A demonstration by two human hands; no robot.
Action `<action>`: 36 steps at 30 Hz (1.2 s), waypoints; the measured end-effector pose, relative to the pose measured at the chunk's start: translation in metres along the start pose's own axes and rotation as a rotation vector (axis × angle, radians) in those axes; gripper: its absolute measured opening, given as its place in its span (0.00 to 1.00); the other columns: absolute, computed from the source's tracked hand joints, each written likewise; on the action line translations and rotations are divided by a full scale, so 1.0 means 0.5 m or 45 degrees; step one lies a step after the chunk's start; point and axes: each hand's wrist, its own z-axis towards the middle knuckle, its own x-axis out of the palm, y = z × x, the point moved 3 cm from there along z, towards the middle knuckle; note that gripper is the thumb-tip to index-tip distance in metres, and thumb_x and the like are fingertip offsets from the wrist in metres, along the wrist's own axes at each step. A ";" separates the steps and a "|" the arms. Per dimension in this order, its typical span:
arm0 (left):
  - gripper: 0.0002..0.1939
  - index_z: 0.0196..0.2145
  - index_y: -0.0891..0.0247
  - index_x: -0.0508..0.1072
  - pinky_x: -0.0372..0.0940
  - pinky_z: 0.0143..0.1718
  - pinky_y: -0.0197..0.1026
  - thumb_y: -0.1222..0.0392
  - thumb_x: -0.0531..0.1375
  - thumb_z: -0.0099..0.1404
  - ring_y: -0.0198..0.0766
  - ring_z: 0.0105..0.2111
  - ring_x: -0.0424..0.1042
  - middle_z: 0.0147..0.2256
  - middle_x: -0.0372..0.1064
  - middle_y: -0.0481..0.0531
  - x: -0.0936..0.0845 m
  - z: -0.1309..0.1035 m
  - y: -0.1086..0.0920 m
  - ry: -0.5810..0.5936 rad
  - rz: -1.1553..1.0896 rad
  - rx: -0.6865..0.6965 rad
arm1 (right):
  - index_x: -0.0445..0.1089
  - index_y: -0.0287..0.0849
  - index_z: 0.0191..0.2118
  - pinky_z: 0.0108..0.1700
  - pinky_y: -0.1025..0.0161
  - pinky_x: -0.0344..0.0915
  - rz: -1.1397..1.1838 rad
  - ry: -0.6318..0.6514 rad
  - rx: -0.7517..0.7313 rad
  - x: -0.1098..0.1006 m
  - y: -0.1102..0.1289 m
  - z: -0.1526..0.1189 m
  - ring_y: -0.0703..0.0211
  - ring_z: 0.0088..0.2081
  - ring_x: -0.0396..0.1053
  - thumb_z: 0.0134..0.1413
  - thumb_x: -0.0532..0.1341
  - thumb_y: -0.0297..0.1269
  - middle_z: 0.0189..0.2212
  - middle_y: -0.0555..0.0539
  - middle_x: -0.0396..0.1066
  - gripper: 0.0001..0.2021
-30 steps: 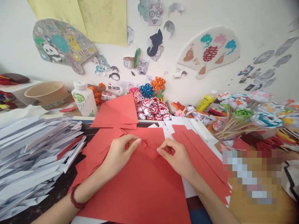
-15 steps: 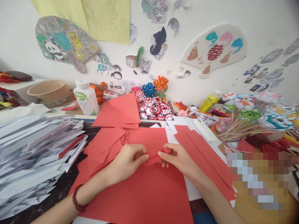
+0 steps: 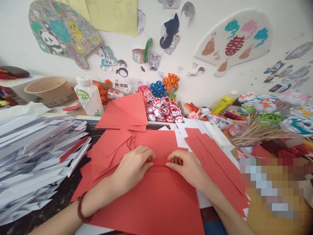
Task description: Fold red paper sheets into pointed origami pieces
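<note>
A narrow folded piece of red paper (image 3: 160, 165) spans the gap between my two hands. My left hand (image 3: 137, 163) pinches its left end between thumb and fingers, and my right hand (image 3: 187, 164) pinches the right end. Both hands are just above a large red sheet (image 3: 151, 199) on the table. To the left lies a spread of overlapping red paper pieces (image 3: 105, 150). On the right are long red paper strips (image 3: 215, 160) on top of white sheets. The exact fold is partly hidden by my fingers.
A big pile of folded white paper strips (image 3: 36, 160) fills the left side. Behind stand a white bottle (image 3: 89, 96), a bowl (image 3: 49, 89) and red-and-white paper flowers (image 3: 165, 111). At right are paper flowers on sticks (image 3: 269, 119) and a yellow bottle (image 3: 223, 102).
The red paper between my hands has come down nearer the large sheet and now looks like a flatter, straighter strip. My right hand's fingers have curled in. The view has tilted slightly downward.
</note>
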 end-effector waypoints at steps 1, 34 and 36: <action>0.05 0.35 0.60 0.69 0.59 0.35 0.37 0.67 0.55 0.65 0.38 0.37 0.68 0.36 0.70 0.49 0.002 0.000 0.000 -0.008 -0.031 0.017 | 0.72 0.43 0.30 0.27 0.66 0.60 -0.012 -0.007 -0.025 0.001 0.001 0.000 0.63 0.24 0.64 0.50 0.65 0.30 0.22 0.53 0.70 0.02; 0.12 0.37 0.68 0.71 0.59 0.26 0.40 0.70 0.48 0.71 0.38 0.27 0.62 0.27 0.66 0.52 0.014 -0.018 -0.035 -0.155 0.629 0.725 | 0.74 0.44 0.39 0.39 0.60 0.65 -0.436 0.011 -0.462 0.005 0.026 -0.035 0.57 0.37 0.68 0.64 0.54 0.29 0.36 0.46 0.71 0.10; 0.11 0.36 0.68 0.70 0.59 0.26 0.40 0.70 0.49 0.70 0.38 0.27 0.62 0.28 0.66 0.52 0.015 -0.019 -0.036 -0.153 0.661 0.746 | 0.73 0.43 0.41 0.39 0.60 0.64 -0.464 0.022 -0.497 0.009 0.028 -0.037 0.57 0.38 0.68 0.65 0.54 0.31 0.37 0.46 0.71 0.10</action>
